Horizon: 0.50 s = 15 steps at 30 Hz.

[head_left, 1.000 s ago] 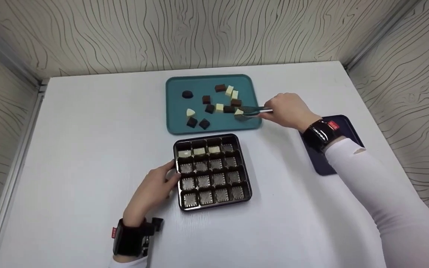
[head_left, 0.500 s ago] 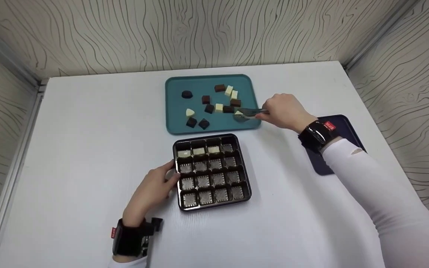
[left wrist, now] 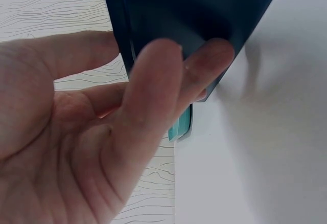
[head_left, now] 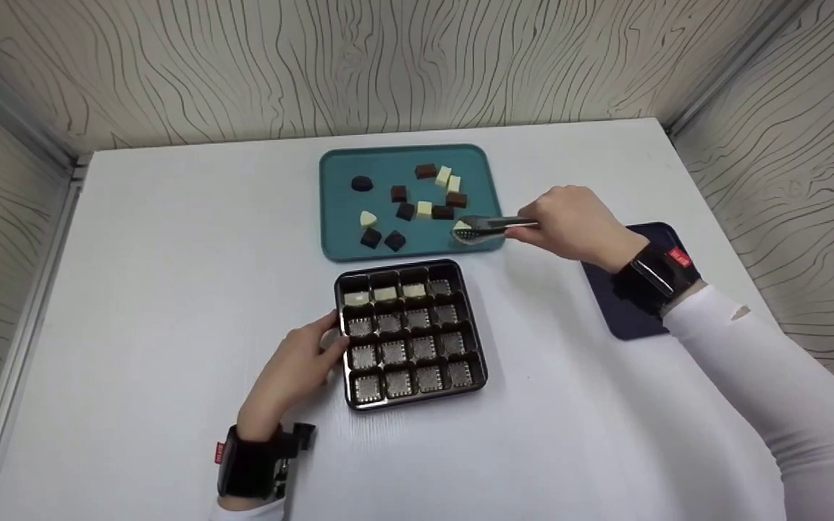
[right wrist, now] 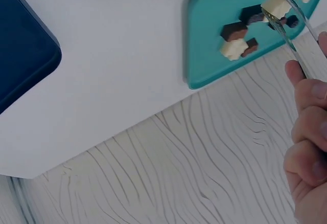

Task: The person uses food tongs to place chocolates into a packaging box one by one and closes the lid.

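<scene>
A black chocolate box (head_left: 423, 348) with a grid of compartments lies in mid-table in the head view. My left hand (head_left: 301, 365) grips its left side. In the left wrist view thumb and fingers lie against the box's dark wall (left wrist: 179, 14). White chocolates (head_left: 385, 294) fill three compartments of the far row; the rest look bare. My right hand (head_left: 576, 224) holds metal tongs (head_left: 500, 225), whose tips pinch a white chocolate (right wrist: 276, 4) over the right front part of the teal tray (head_left: 348, 163).
Several dark, brown and white chocolates (head_left: 424, 210) are scattered on the teal tray behind the box. A navy tray (head_left: 620, 315) lies at the right, partly under my right forearm. A wood-grain-patterned panel (head_left: 359, 65) stands behind the table's far edge.
The tongs have closed on the white chocolate and shifted slightly toward me, away from the dark piece beside it. My right wrist has swung right. The left hand and box stay put.
</scene>
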Each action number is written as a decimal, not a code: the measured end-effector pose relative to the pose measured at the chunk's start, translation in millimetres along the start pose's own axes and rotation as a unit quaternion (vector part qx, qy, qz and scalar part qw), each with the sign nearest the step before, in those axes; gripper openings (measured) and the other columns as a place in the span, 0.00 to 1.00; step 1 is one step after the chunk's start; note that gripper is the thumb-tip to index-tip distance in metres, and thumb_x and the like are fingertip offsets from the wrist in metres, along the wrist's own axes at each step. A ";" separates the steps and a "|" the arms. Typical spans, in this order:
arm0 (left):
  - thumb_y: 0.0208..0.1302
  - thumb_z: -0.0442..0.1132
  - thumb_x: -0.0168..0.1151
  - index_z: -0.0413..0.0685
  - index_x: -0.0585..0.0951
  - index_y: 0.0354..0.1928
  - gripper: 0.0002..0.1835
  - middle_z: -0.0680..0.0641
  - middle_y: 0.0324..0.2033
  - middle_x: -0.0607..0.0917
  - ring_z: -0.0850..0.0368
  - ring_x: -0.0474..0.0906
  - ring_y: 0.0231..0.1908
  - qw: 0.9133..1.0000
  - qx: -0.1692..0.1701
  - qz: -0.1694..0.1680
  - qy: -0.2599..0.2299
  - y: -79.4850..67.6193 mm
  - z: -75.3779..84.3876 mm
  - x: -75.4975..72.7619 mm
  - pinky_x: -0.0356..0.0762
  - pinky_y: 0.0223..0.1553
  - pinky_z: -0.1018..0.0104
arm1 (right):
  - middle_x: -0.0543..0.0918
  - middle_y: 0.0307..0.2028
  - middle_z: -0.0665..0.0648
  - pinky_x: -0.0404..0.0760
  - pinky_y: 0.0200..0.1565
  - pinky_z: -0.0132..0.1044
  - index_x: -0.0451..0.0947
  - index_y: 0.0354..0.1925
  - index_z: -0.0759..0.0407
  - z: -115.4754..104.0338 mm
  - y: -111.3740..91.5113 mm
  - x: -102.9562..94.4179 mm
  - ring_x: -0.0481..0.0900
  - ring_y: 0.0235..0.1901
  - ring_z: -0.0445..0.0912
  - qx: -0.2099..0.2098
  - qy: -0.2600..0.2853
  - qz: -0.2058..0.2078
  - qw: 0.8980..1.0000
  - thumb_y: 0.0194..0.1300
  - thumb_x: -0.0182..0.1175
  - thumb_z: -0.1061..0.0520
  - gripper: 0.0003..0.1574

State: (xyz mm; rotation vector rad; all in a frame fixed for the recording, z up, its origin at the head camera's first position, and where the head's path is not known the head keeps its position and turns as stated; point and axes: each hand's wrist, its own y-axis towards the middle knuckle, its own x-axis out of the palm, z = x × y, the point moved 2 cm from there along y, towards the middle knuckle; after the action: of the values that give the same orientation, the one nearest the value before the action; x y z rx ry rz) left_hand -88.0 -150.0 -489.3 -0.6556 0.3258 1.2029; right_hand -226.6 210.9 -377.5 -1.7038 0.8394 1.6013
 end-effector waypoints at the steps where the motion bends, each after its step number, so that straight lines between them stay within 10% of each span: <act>1: 0.78 0.42 0.58 0.40 0.69 0.77 0.30 0.39 0.38 0.90 0.60 0.79 0.19 1.000 -0.001 0.000 0.000 0.2 -0.3 0.2 0.81 0.38 0.60 | 0.81 0.17 0.54 0.70 0.24 0.41 0.85 0.27 0.60 -2.6 -2.0 -2.8 0.73 0.19 0.46 -0.008 -0.001 0.004 1.000 0.71 0.68 0.46 0.22; 15: 0.78 0.41 0.57 0.39 0.69 0.77 0.30 0.42 0.35 0.90 0.61 0.79 0.19 1.000 0.002 0.001 -0.003 -1.1 0.9 -0.3 0.80 0.39 0.61 | 0.80 0.16 0.54 0.78 0.23 0.47 0.80 0.24 0.57 -40.0 -18.5 -18.7 0.77 0.17 0.48 -0.126 -0.027 0.007 0.992 0.69 0.69 0.46 0.21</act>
State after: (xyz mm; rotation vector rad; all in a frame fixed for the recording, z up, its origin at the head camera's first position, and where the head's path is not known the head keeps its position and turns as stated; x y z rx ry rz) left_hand -87.1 -149.9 -488.1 -0.6477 0.3231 1.2064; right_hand -189.2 189.8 -356.4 -1.8185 0.6463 1.8177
